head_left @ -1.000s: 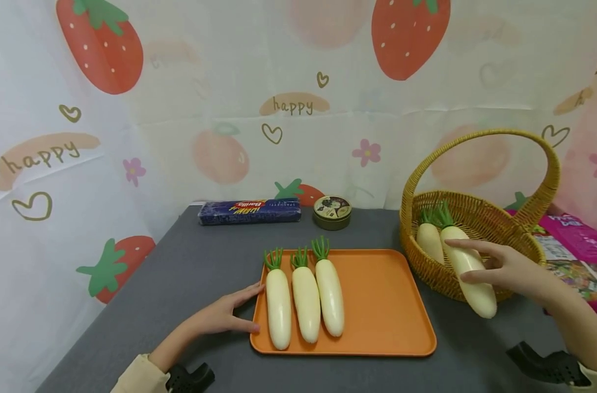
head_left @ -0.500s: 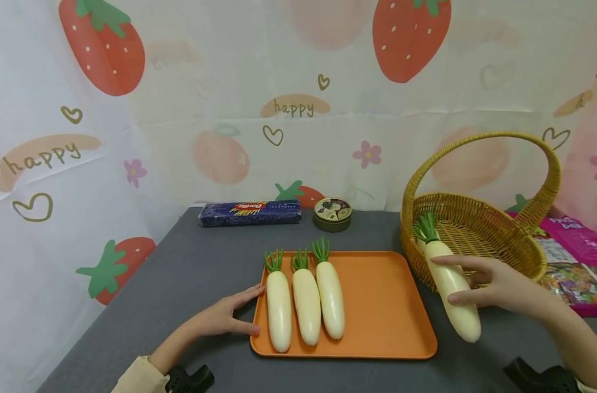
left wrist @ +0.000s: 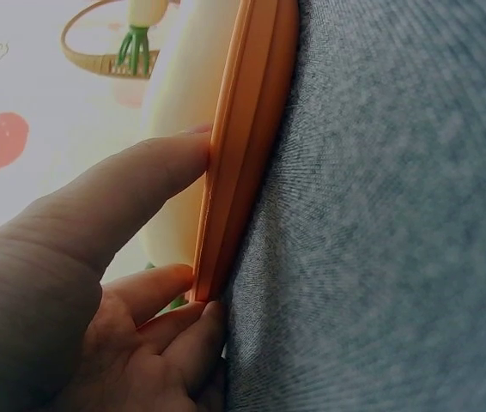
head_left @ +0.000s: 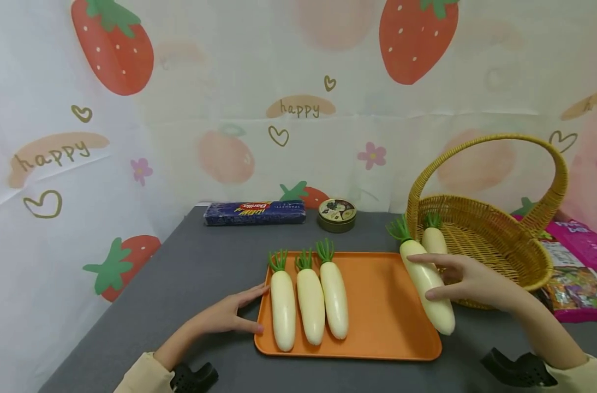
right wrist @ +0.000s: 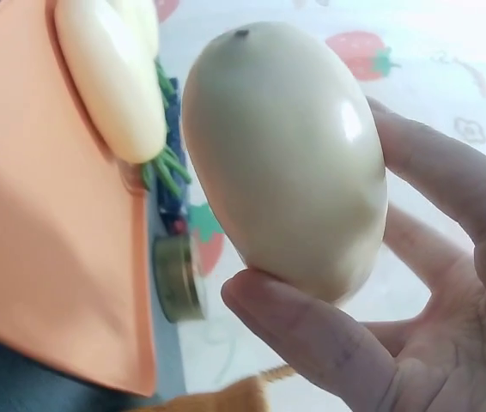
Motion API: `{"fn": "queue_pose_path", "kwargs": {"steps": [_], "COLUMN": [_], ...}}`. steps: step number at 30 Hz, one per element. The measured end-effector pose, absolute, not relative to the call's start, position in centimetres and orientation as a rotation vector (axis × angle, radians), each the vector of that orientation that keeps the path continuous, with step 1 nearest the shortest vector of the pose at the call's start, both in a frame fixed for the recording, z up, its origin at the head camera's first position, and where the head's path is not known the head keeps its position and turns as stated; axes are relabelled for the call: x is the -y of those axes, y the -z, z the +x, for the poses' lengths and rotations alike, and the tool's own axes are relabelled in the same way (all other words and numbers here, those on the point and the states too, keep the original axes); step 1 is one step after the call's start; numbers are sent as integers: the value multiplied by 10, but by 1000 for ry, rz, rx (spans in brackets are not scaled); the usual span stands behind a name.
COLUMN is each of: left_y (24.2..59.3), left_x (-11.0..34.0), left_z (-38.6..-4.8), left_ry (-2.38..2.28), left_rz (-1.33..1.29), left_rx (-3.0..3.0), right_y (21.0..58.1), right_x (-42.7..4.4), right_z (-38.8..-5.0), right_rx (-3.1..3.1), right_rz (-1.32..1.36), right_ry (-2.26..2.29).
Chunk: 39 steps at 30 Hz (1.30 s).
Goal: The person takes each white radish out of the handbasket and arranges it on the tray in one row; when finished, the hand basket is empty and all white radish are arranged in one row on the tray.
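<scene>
My right hand (head_left: 467,281) holds a white radish (head_left: 428,289) with green leaf stubs, thumb on one side and fingers on the other. That radish hangs tilted over the right edge of the orange tray (head_left: 377,305), in front of the basket. In the right wrist view its rounded end (right wrist: 286,154) faces the camera. On the tray's left half lie three more white radishes (head_left: 310,305), side by side, leaves toward the back. My left hand (head_left: 225,315) touches the tray's left rim with spread thumb and fingers; the left wrist view shows the thumb (left wrist: 166,163) against that rim.
A wicker basket (head_left: 495,240) with a tall handle stands at the back right, another radish (head_left: 434,240) inside it. Beyond it lies a pink printed bag (head_left: 575,278). A blue spaghetti pack (head_left: 254,213) and a round tin (head_left: 336,215) sit along the back edge.
My right hand has carried the radish leftward out of the basket to above the tray's right edge. The left hand has stayed at the tray's left rim.
</scene>
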State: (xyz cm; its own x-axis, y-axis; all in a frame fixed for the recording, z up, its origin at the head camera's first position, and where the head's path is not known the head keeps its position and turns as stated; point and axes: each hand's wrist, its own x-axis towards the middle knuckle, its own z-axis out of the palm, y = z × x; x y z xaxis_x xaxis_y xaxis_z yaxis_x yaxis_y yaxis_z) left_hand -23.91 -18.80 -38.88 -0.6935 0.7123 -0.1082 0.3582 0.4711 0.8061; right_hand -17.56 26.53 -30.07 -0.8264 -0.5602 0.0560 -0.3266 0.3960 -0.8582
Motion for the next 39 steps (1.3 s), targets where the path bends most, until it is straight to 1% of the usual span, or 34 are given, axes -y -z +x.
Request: {"fn": "queue_pose_path", "kwargs": {"steps": [11,24,33,39], "left_y": [386,388,390,390], "left_x": [184,186,185,186], "left_z": [-244,-243,-241,-240], "left_ry": [-1094,-1097,-1104,-1104], "left_rz": [893,889,870,863], "left_rx": [-2309,-2305,-2301,-2308], "right_y": [320,337,350,355], "right_x": [-231,-209,-197,-190], "right_z": [-204,-227,-231,-229], "right_rx": [-2497,-2487,-2417,-2455], "right_rz": [-859,-712,-679,-774], "right_ry": [1392,1375,1344,1295]}}
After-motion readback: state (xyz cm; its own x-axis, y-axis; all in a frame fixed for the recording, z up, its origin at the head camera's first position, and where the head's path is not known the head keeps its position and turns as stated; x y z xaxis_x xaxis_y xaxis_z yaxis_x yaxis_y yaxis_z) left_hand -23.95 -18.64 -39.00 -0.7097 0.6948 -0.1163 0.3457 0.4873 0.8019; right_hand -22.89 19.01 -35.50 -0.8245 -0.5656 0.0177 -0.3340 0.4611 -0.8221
